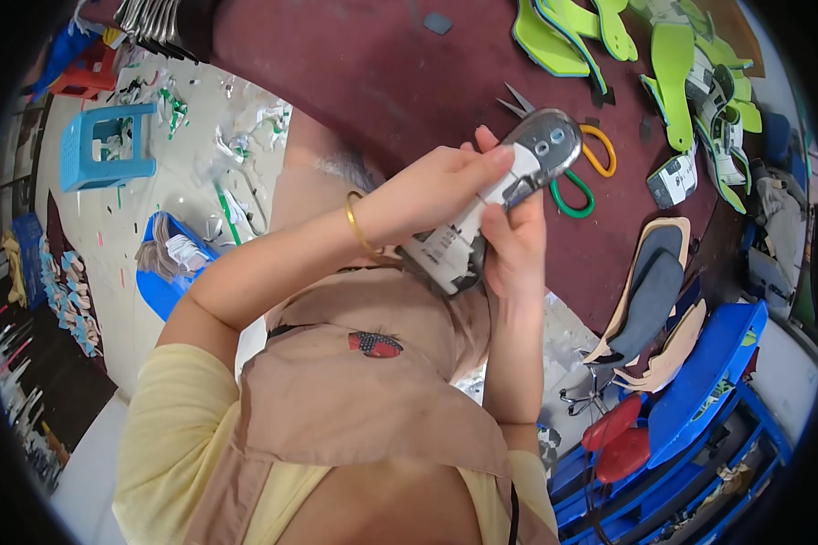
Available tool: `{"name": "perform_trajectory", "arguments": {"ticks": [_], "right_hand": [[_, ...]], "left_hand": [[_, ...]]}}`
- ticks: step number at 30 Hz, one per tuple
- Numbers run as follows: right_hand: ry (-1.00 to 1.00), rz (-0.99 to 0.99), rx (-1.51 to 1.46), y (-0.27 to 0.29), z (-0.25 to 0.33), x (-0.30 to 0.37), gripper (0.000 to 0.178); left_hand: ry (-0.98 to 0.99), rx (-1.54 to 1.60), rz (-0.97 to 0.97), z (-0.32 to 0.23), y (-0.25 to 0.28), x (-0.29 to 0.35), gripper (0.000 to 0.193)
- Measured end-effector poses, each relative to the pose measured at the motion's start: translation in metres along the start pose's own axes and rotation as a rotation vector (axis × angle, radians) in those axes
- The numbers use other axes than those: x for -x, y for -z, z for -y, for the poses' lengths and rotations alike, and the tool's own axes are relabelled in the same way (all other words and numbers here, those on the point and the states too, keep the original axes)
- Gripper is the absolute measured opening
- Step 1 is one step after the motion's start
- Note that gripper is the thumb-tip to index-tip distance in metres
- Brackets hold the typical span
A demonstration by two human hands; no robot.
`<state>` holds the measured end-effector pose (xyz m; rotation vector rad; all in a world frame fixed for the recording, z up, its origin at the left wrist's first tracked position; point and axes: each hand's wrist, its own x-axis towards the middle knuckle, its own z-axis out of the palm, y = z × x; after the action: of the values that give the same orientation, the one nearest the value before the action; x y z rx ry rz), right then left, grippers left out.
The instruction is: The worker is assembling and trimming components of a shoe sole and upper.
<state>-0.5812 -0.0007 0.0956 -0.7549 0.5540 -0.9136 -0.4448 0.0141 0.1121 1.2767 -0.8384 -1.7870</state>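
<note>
Over my lap, near the table edge, I hold a long sole-shaped piece, a printed insole [450, 247], patterned in black, grey and white with two small pale rings near its far rounded end. My left hand [459, 182] presses its thumb on the upper face, with its fingertips behind the edge. Lower down, my right hand [516, 243] grips the insole's right edge, thumb on top and the other fingers partly hidden behind it. Scissors [574, 193] with one green and one orange handle loop lie on the table just beyond, partly covered by the insole.
The dark red table [373, 73] carries several lime-green soles [673, 82] at the far right. Dark and tan sole pieces [650, 291] rest at its right edge, beside a blue tray [709, 381]. A blue stool [109, 145] stands at left on a scrap-strewn floor [191, 173].
</note>
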Motion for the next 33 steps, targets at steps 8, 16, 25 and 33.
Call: {"name": "perform_trajectory", "arguments": {"ticks": [8,16,25,33], "right_hand": [[0.186,-0.108,0.143,0.009,0.027,-0.010,0.053],[0.091,0.249,-0.070,0.013,0.027,-0.006,0.066],[0.321,-0.367,2.032,0.086,0.019,-0.024,0.055],[0.328,-0.330,0.717,0.040,0.019,-0.046,0.029]], "left_hand": [[-0.029,-0.395,0.168,-0.019,0.014,0.013,0.048],[0.245,0.005,0.528,-0.023,0.037,0.023,0.057],[-0.682,-1.762,-0.777,0.019,0.087,-0.026,0.073],[-0.498,-1.608,-0.636,0.041,0.068,0.005,0.075]]}}
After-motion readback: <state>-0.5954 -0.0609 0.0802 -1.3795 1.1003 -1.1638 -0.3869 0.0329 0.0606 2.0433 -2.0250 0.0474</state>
